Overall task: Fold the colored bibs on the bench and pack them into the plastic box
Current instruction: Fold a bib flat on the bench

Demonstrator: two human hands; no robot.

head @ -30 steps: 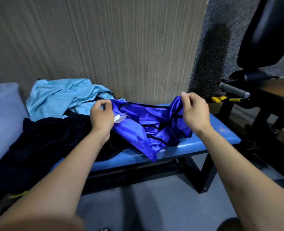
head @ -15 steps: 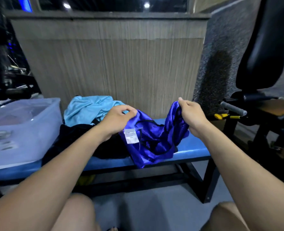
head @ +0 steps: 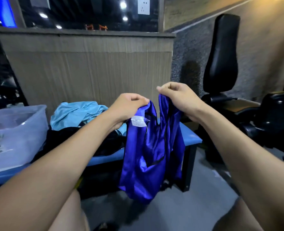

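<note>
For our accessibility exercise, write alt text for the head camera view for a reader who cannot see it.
A person's left hand and right hand pinch the top of a royal blue bib, which hangs in front of a blue bench. Light blue bib and dark cloth lie on the bench beside a plastic box.

Behind the bench, a wood-grain partition (head: 91,72) with two small orange figures (head: 96,27) on its ledge and a white socket (head: 143,6) above. At right, a black padded seat (head: 222,52) against a speckled grey wall (head: 187,55); below, grey floor (head: 179,212)
</note>
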